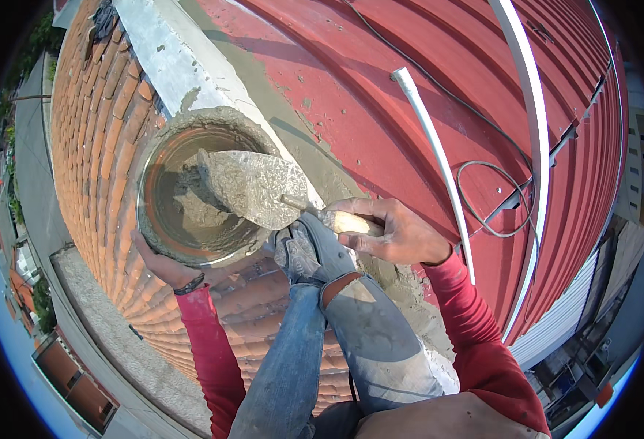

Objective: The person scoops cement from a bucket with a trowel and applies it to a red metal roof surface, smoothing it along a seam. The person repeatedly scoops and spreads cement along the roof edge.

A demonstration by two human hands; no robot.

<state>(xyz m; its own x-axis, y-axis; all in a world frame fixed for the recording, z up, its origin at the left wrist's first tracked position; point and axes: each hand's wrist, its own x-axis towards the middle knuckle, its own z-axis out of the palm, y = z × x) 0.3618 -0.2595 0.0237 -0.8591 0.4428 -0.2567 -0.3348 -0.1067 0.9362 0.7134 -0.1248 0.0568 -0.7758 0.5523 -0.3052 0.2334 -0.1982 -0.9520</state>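
A round basin (150, 212) with a mortar-crusted rim stands at the left. Wet grey mortar (203, 208) lies in its bottom. My left hand (162, 265) grips the near left side of the basin, its fingers partly hidden behind the wall. The wooden handle of a trowel (252, 183) is wrapped in my right hand (402, 230). The trowel's broad, mortar-smeared blade reaches left over the basin's right rim, its tip above the mortar. My grey, mortar-stained shoes (311, 249) are just below the blade, close to the basin.
Clay roof tiles (106, 139) slope away at the left, toward a street far below. A pale ledge (183, 58) and red metal roofing (322, 88) run beyond the basin. At the right lie a white pipe (428, 135), a long white strip (534, 95) and a looped black cable (468, 197).
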